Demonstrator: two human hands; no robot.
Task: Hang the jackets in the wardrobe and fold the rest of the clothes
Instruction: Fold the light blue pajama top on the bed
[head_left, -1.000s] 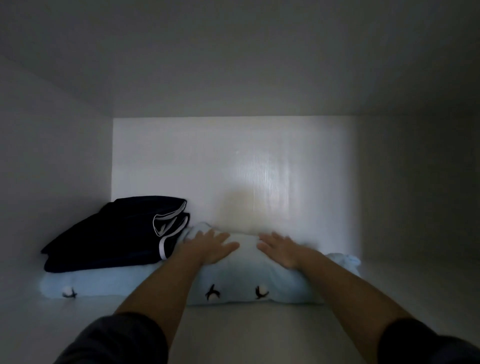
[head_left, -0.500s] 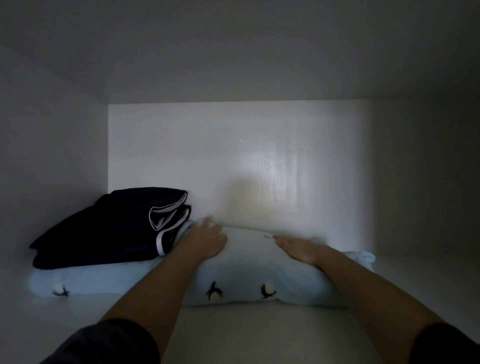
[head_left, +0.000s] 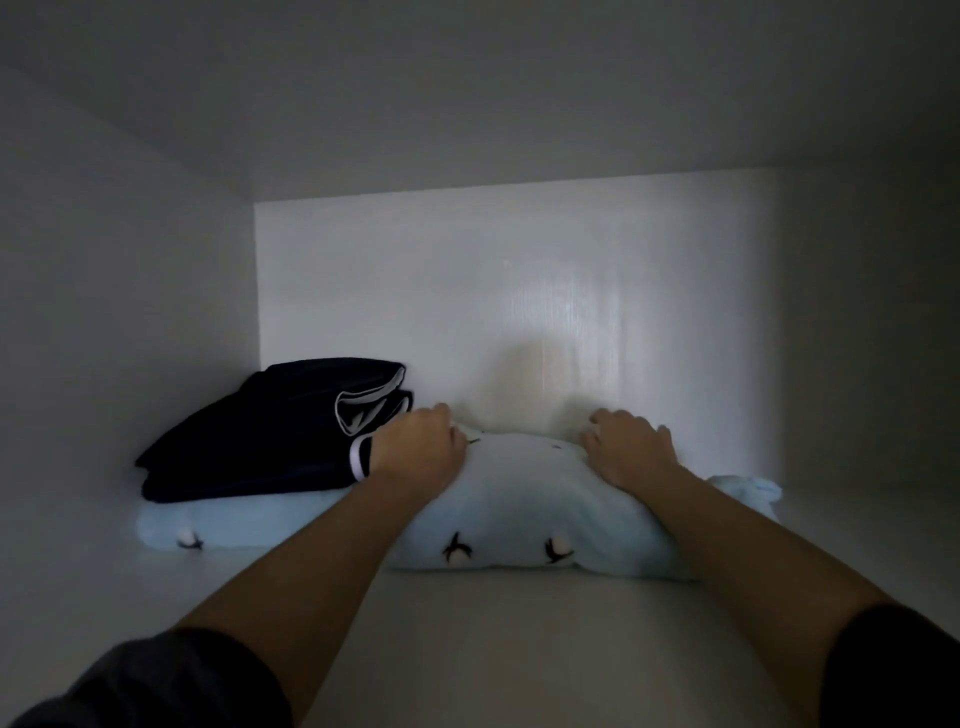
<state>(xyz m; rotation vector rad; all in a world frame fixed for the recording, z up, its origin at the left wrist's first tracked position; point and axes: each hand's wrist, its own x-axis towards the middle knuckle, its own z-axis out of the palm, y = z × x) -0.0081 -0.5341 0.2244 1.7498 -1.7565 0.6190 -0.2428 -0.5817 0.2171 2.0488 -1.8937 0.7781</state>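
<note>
The left hand (head_left: 418, 452) and right hand (head_left: 631, 449) curl over the far edge of the pale blue garment (head_left: 519, 499) on the wardrobe shelf (head_left: 493, 623), seemingly gripping it in this dim light; best slide it squarely towards the back wall (head_left: 467, 291); mind the navy stack (head_left: 260, 441) just beside the left hand.

dark folded clothes (head_left: 270, 431) blocking left rear of shelf (head_left: 493, 649), pale blue bundle (head_left: 524, 499) across centre, right end apparently open

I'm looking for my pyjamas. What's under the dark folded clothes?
A folded pale blue fleecy garment lies under the folded dark navy clothes with white trim. Its part beneath them is covered.
</note>
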